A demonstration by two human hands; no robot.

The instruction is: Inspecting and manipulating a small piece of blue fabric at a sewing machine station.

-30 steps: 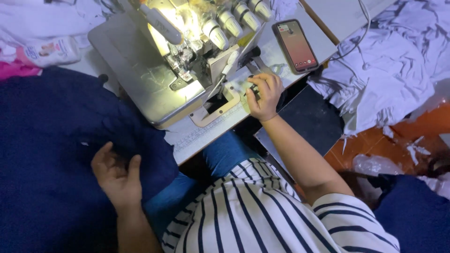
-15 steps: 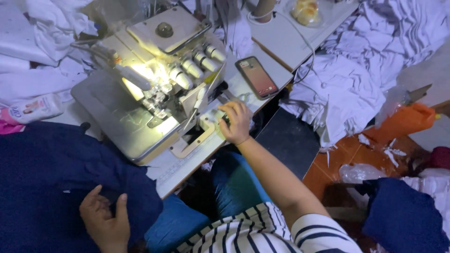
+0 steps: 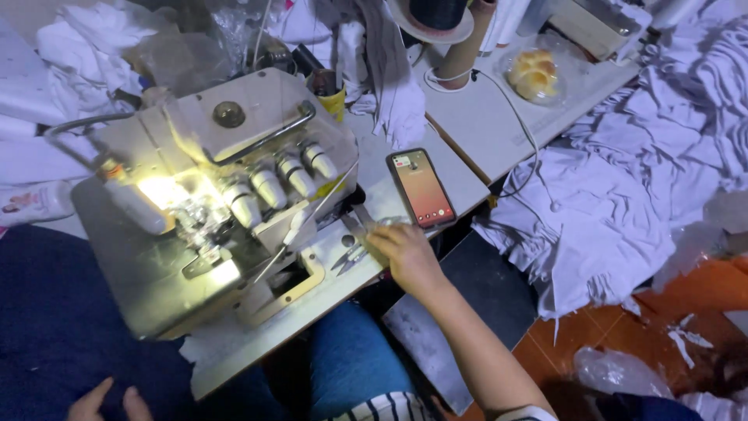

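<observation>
My right hand point(image 3: 407, 256) lies palm down on the white sewing table point(image 3: 366, 199), fingertips beside a pair of small thread snips point(image 3: 348, 256) and just below a smartphone point(image 3: 421, 187) with a lit screen. Whether the fingers grip anything is hidden. To the left stands a grey overlock sewing machine point(image 3: 210, 203) with its lamp on. Only the fingers of my left hand point(image 3: 97, 405) show at the bottom left edge, spread on dark navy fabric point(image 3: 54, 327).
White fabric pieces point(image 3: 623, 179) are piled at the right and spill towards the orange floor point(image 3: 701, 292). A second table behind holds a thread cone point(image 3: 463, 43) and a bagged bread roll point(image 3: 534, 74). More white cloth point(image 3: 78, 47) and a white bottle point(image 3: 31, 203) lie at the left.
My right hand has left the front of the machine and moved right to the table beside the snips and phone. My left hand has slid down towards the frame's bottom edge.
</observation>
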